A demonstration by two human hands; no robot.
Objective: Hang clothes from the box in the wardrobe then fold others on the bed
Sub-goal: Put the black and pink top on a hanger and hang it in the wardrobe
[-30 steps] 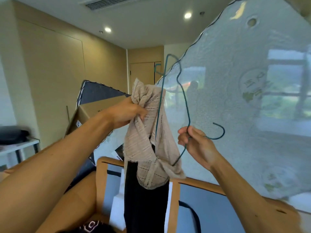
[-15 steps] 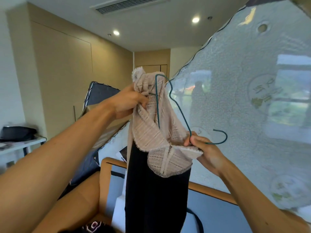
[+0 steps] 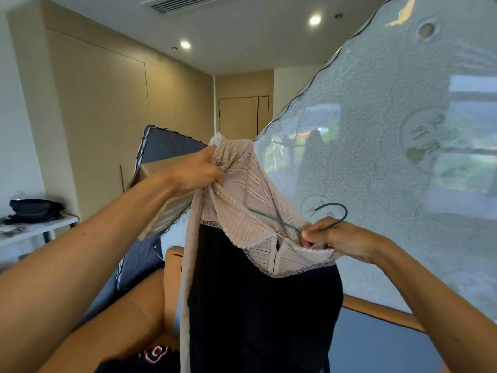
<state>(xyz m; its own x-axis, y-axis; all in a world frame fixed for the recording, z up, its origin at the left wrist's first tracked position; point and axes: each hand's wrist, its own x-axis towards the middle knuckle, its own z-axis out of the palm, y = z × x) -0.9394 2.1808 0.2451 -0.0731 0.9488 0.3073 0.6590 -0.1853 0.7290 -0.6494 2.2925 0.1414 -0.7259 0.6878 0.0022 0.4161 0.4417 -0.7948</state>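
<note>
A garment with a beige lace top [image 3: 242,195] and a black lower part [image 3: 263,305] hangs in front of me. My left hand [image 3: 200,172] grips a bunch of the lace at its upper left. My right hand [image 3: 334,238] pinches the neck of a green wire hanger [image 3: 332,214] together with the lace collar edge. Most of the hanger is hidden inside the lace; only its hook and a short stretch of wire show. A cardboard box [image 3: 161,184] sits behind my left forearm.
A plastic-wrapped white mattress [image 3: 390,157] leans upright on the right. A dark mattress [image 3: 166,146] leans behind the box. Beige wardrobe doors [image 3: 102,117] line the left wall. A white table [image 3: 40,227] with a black bag stands at far left. A wooden bed frame [image 3: 376,305] runs below.
The hanger's body has gone down inside the lace top, which now spreads wider. My right hand moved up to the collar; my left hand stays on the bunched lace.
</note>
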